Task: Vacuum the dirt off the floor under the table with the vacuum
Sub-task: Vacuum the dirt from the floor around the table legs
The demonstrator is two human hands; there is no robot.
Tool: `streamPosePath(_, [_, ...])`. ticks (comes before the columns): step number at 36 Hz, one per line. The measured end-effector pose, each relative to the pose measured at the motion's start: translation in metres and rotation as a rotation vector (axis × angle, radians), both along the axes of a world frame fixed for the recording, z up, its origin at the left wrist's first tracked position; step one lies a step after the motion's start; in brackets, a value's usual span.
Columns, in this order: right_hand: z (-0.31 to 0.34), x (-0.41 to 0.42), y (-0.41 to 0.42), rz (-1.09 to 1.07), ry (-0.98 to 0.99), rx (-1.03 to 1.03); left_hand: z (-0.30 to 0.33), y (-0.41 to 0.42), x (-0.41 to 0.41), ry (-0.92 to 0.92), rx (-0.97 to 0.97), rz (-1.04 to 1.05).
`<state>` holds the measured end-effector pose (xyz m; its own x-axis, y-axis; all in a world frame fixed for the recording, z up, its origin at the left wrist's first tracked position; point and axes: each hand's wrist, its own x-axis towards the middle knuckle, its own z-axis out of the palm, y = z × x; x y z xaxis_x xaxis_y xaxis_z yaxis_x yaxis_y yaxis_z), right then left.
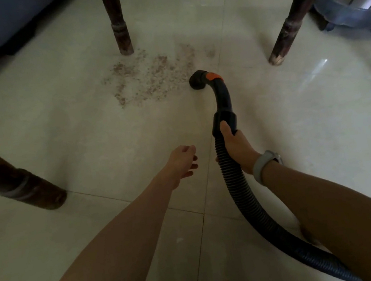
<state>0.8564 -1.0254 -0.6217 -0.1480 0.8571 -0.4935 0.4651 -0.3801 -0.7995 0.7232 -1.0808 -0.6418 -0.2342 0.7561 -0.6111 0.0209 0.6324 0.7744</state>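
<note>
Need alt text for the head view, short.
Right hand grips a black vacuum hose, its nozzle at the right edge of scattered dirt on tile between wooden table legs. Left hand hovers open, empty.

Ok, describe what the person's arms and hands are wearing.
Both forearms are bare, with no sleeves in view. The right wrist carries a light grey wristband, apparently a watch or fitness band with a smooth strap. The left hand and right hand wear no gloves, and no rings are visible.

Table legs point(116, 19) cut off at top edge, vacuum hose point(241, 194) leaving frame bottom right
</note>
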Motion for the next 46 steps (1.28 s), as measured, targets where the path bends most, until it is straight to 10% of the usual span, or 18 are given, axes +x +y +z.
streamPosePath(10, [-0.005,-0.004,-0.010,0.064,0.018,-0.006,-0.046,-0.054,-0.041,0.789,-0.223,-0.511])
streamPosePath(46, [-0.010,-0.030,-0.039,-0.022,-0.166,0.300,-0.081,-0.092,-0.044,0.924,-0.331,-0.703])
